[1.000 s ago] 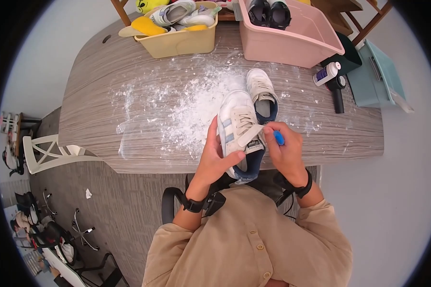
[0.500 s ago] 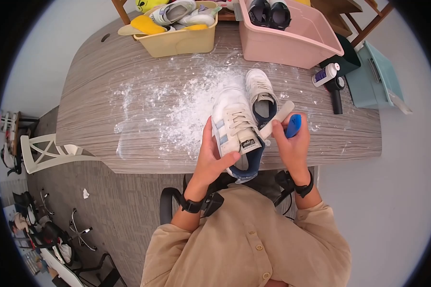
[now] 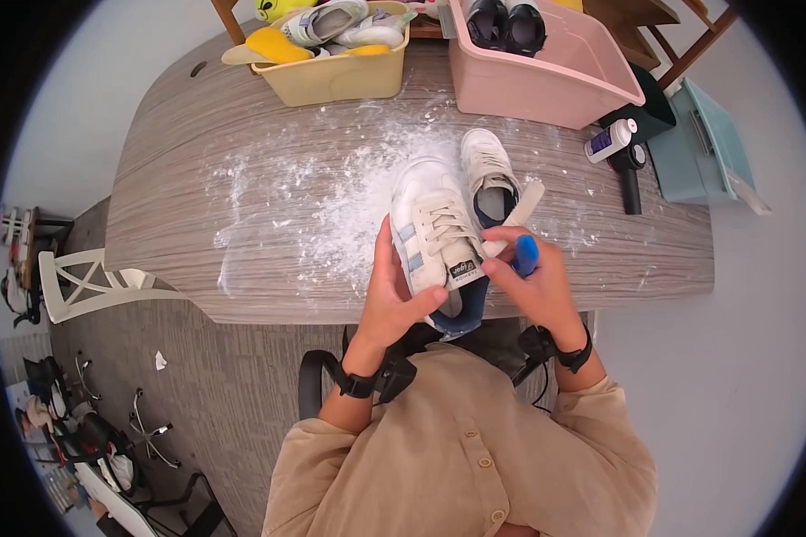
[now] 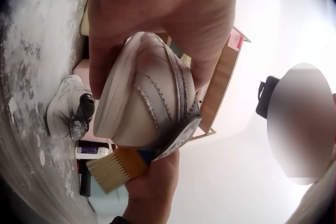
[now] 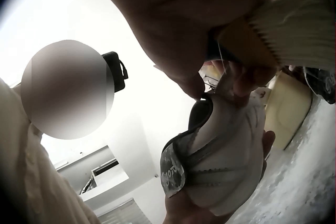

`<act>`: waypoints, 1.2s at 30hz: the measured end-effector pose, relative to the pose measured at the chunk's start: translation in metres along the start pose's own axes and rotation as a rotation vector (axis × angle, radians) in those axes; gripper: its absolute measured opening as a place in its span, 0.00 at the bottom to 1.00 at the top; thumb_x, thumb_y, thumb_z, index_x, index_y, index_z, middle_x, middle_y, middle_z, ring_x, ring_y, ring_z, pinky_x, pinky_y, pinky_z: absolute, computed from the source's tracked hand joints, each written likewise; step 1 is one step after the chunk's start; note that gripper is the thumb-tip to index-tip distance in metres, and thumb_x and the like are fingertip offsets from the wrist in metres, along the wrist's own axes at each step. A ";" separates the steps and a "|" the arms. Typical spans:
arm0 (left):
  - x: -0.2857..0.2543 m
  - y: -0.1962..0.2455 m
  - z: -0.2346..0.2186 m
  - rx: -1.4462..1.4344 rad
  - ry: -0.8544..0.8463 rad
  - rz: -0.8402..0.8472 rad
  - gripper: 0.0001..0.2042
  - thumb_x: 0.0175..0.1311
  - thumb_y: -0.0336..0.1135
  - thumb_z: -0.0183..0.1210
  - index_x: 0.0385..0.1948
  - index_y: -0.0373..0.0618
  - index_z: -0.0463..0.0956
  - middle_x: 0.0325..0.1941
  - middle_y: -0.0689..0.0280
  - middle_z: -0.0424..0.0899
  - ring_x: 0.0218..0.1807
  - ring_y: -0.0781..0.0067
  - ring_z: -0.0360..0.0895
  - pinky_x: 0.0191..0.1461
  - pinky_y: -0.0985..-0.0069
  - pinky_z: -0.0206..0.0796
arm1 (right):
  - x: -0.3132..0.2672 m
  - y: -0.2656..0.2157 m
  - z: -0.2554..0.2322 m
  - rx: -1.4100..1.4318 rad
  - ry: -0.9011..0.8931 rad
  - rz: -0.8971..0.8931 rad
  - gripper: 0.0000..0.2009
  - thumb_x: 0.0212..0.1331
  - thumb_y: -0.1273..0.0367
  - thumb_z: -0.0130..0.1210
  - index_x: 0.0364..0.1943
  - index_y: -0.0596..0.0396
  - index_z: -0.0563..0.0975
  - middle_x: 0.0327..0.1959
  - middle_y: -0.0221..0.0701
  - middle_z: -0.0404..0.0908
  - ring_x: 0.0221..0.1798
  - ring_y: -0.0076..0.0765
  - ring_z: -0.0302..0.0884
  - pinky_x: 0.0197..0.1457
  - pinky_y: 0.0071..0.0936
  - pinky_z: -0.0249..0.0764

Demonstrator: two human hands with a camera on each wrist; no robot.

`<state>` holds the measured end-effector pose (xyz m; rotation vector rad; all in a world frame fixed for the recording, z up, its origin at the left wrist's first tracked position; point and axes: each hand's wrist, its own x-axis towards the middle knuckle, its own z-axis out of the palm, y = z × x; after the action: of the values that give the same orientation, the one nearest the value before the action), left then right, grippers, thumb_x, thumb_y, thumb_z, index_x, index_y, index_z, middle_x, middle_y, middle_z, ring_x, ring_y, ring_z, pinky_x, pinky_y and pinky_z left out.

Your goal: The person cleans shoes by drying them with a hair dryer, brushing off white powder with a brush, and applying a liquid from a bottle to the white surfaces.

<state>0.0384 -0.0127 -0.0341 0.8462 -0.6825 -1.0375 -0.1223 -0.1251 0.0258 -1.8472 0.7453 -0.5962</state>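
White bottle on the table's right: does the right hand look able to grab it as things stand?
Probably not straight away: the right hand holds the brush and touches the held shoe. Once freed, likely yes, since only tabletop seems to lie between it and the bottle.

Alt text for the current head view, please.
A left hand holds a white shoe at a table strewn with powder; the right hand grips a blue-handled brush. A second shoe stands nearby, with a yellow bin and a pink bin behind.

Head view: you get even light, curved black edges.
Left wrist view: white glare.
Right wrist view: your right hand (image 5: 194, 24) is backlit.
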 end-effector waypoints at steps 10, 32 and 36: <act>0.001 -0.005 -0.001 -0.001 0.061 -0.017 0.50 0.50 0.35 0.66 0.68 0.36 0.36 0.67 0.52 0.55 0.68 0.60 0.56 0.69 0.66 0.48 | 0.003 0.004 0.006 0.040 0.098 0.076 0.11 0.61 0.71 0.50 0.45 0.60 0.77 0.19 0.29 0.75 0.22 0.19 0.71 0.27 0.20 0.67; 0.002 0.014 0.001 -0.077 0.094 -0.406 0.42 0.60 0.36 0.59 0.69 0.42 0.36 0.63 0.50 0.63 0.62 0.61 0.65 0.61 0.69 0.61 | 0.019 -0.017 -0.007 -0.179 -0.113 0.092 0.13 0.52 0.65 0.62 0.37 0.59 0.79 0.17 0.23 0.72 0.21 0.16 0.65 0.26 0.18 0.62; 0.004 0.020 0.003 -0.092 0.154 -0.479 0.42 0.59 0.37 0.59 0.69 0.39 0.37 0.58 0.51 0.69 0.55 0.66 0.71 0.51 0.74 0.68 | 0.024 -0.015 -0.003 -0.228 -0.054 0.058 0.13 0.53 0.62 0.62 0.29 0.61 0.78 0.12 0.31 0.69 0.16 0.27 0.63 0.22 0.25 0.61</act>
<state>0.0457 -0.0119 -0.0153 1.0233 -0.3018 -1.4021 -0.1050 -0.1401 0.0422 -2.0339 0.8567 -0.4364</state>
